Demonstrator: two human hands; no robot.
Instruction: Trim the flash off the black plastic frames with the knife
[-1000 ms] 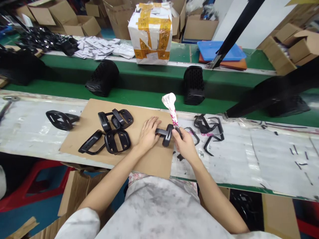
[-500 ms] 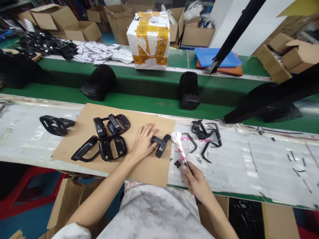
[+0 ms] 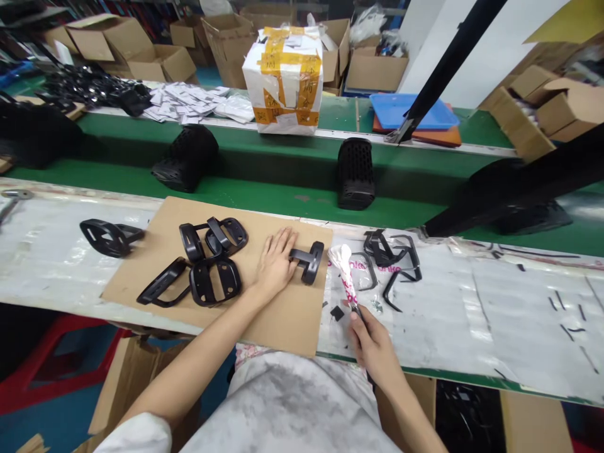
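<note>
My left hand (image 3: 276, 264) lies on a cardboard sheet (image 3: 278, 321), pressing down a black plastic bracket (image 3: 312, 263). Part of the bracket is hidden beneath that hand, while its crosspiece sticks out to the right. My right hand (image 3: 375, 343) is closed around the dark handle of a hammer (image 3: 346, 277) wrapped in white plastic with pink print. The hammer's head is just right of the bracket, apart from it. Left of my left hand, several similar black brackets (image 3: 214, 280) rest on the cardboard. Bent black strips (image 3: 394, 292) lie beyond the hammer.
Another black bracket (image 3: 111, 238) stands at the cardboard's left edge. A green conveyor belt (image 3: 278, 201) runs behind the bench, carrying black perforated baskets (image 3: 356, 173). A taped white box (image 3: 285, 82) and a blue tray (image 3: 413, 111) stand farther back. A black post (image 3: 453, 63) rises at right.
The bracket under my left hand has turned, its crosspiece shifting slightly up and right. The hammer's head has moved a little to the right, still in my right hand.
</note>
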